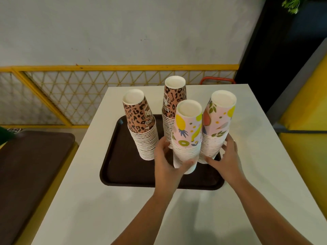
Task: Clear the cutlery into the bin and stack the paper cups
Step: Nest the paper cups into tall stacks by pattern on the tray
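Gripping fruit-print cup stacks, hands; leopard-cup lettering unreadable.

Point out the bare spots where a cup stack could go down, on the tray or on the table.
On the brown tray, its near-left corner is bare, in front of the left leopard stack. The white table is bare between the tray's near rim and the camera, and right of the tray. Crowded: the tray's right half, where left hand and right hand hold the fruit-print stacks.

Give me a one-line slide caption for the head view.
Left hand grips the near fruit-print cup stack, right hand holds its neighbour, on a brown tray.
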